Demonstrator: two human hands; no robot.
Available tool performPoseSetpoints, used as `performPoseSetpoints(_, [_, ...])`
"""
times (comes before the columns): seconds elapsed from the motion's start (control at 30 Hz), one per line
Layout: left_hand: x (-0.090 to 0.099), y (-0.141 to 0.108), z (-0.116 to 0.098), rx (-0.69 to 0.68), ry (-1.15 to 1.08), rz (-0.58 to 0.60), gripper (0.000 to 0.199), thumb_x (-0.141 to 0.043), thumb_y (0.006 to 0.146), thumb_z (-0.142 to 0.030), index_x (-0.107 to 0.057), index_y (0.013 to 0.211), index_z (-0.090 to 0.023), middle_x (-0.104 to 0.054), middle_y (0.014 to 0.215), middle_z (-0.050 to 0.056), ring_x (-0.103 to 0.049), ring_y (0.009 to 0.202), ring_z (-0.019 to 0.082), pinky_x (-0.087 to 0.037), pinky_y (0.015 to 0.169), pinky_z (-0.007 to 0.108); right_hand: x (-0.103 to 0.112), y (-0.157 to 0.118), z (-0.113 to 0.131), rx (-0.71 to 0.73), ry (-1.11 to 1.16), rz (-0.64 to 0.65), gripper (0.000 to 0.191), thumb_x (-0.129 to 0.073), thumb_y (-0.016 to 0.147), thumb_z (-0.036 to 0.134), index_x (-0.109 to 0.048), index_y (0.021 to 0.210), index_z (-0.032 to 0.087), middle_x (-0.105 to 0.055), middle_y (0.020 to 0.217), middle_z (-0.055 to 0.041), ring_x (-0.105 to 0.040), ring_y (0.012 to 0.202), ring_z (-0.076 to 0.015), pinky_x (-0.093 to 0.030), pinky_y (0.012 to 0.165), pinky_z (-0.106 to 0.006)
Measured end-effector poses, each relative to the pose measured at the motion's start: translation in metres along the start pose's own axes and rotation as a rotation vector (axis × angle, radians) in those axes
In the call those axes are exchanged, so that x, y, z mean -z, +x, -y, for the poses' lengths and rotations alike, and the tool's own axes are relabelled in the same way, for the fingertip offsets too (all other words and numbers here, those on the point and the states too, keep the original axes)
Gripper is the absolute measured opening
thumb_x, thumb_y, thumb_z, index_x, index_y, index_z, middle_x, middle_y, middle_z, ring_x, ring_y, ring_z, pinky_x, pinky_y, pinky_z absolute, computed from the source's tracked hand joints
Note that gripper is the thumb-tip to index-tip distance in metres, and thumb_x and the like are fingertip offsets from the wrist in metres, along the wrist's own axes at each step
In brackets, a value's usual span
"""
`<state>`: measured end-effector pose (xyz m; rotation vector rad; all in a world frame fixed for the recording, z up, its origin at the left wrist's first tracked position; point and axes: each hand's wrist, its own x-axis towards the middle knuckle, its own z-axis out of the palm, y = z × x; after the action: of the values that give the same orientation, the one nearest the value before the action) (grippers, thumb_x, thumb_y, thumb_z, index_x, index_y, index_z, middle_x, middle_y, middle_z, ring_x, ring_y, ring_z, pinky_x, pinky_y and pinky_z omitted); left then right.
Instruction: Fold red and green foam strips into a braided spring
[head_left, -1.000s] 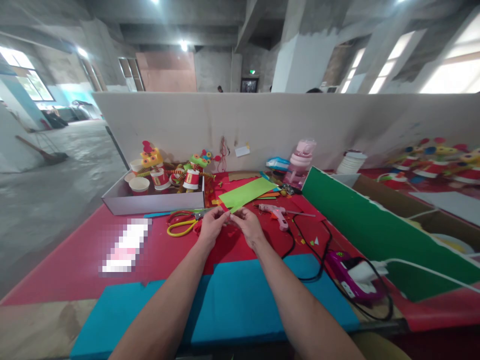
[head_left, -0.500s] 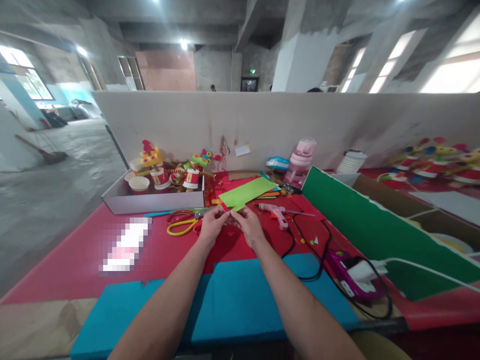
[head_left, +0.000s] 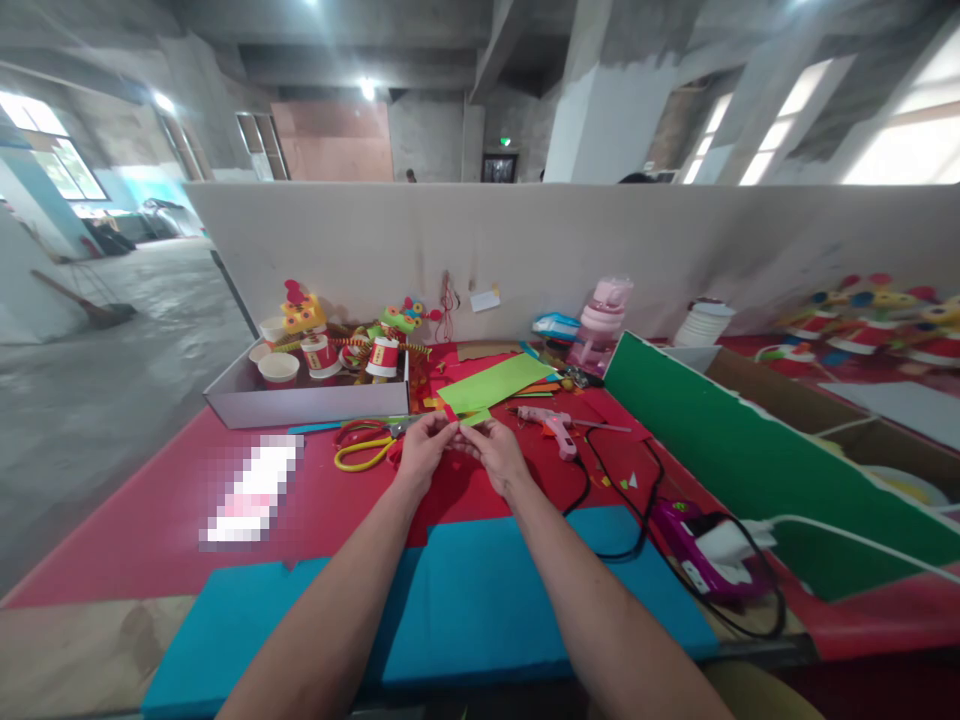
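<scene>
Both my hands meet in the middle of the table, thumbs and fingertips pressed together. My left hand [head_left: 426, 448] is closed on a small red paper strip [head_left: 451, 412] whose end sticks up past the fingertips. Beside it my right hand [head_left: 495, 452] pinches a small light green paper piece [head_left: 476, 418]. The fingers hide where the two papers meet. Just beyond lies a larger light green paper sheet [head_left: 496, 380]. Left of my hands are yellow-handled scissors [head_left: 364, 455]; to their right rests a pink glue gun [head_left: 551, 425].
A white box [head_left: 307, 405] holds paper cups and paper-cup figures at the back left. To the right stands a green-sided box [head_left: 750, 460]. A purple power strip [head_left: 701, 560] and black cord lie near it. Blue foam [head_left: 510, 590] covers the front edge under my arms.
The red strip and the small green piece have shifted slightly at my fingertips. My hands stay almost in the same place.
</scene>
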<state>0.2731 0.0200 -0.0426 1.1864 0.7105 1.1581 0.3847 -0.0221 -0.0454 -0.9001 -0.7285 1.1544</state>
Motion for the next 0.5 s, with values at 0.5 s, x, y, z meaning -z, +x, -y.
performPoseSetpoints(0.5, [0.0003,-0.0008,0.0034,0.009,-0.086,-0.021,0.032,-0.077,0.061,-0.039,-0.056,0.069,-0.016,-0.050,0.054,-0.006,-0.047,0.049,0.007,-0.038,0.050,0.020,-0.0001,0.0000,-0.0010,-0.010,-0.015,0.013,0.036,-0.083,0.054,0.037,-0.063,0.077,0.016,-0.068,0.066,-0.0012,-0.067,0.062,-0.0166,-0.058,0.075,-0.037])
